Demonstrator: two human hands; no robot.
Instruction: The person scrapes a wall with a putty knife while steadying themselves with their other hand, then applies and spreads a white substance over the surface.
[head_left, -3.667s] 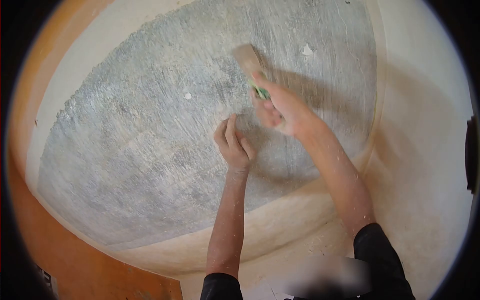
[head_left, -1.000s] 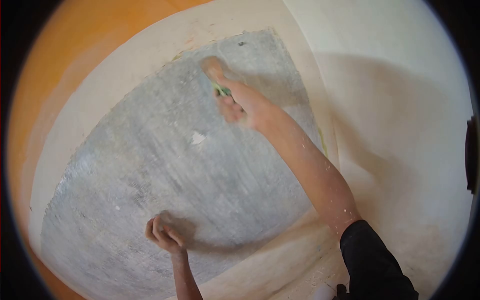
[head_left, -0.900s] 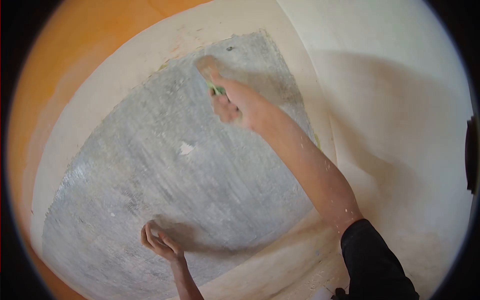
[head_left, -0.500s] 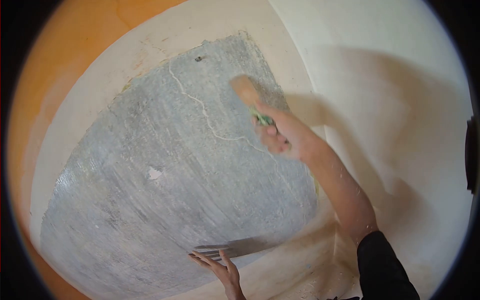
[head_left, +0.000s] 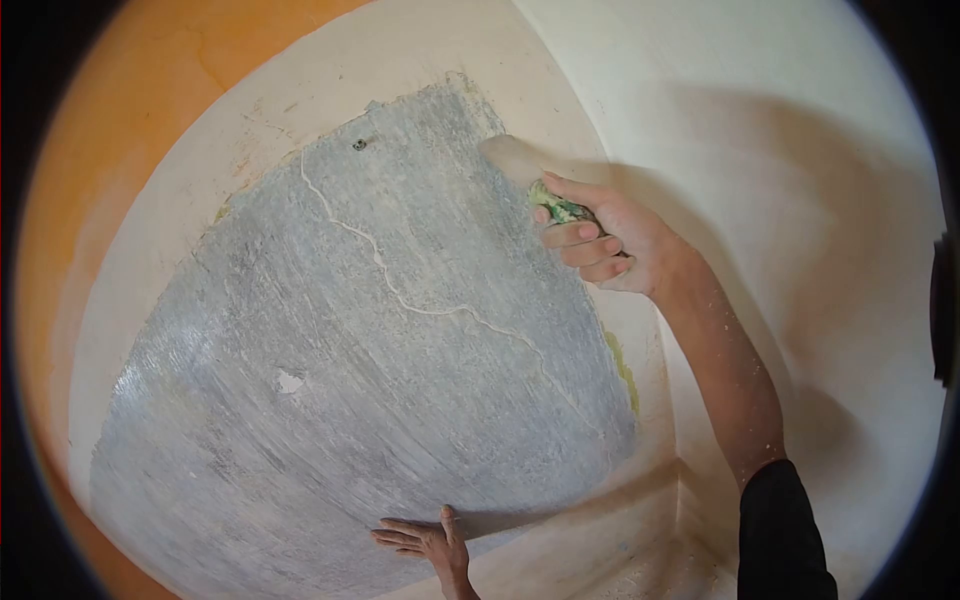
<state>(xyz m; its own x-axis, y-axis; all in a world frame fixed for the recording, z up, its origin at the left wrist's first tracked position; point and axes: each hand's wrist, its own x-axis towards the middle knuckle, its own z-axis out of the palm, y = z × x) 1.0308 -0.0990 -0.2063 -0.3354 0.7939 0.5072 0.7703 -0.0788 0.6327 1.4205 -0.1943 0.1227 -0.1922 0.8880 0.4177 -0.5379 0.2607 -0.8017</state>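
My right hand (head_left: pixel 600 235) is wrapped round the green, mottled handle of a scraper (head_left: pixel 565 208). Its pale, blurred blade lies at the upper right edge of a grey patch (head_left: pixel 400 340) on the wall. A thin whitish crack line (head_left: pixel 385 270) runs down across this patch. Low in the view, my left hand (head_left: pixel 435 542) has its fingers spread over the lower part of the grey surface, and it holds nothing.
Cream wall (head_left: pixel 480 45) borders the grey patch, with an orange area (head_left: pixel 130 120) at the left. A pale adjoining wall (head_left: pixel 720 50) on the right carries arm shadows. A small dark fixture (head_left: pixel 360 145) and a white chip (head_left: pixel 290 382) show on the patch.
My right hand has moved right with the scraper, from over the grey patch to its edge. My left hand is slightly lower, and its shadow has shifted. The view has shifted a little.
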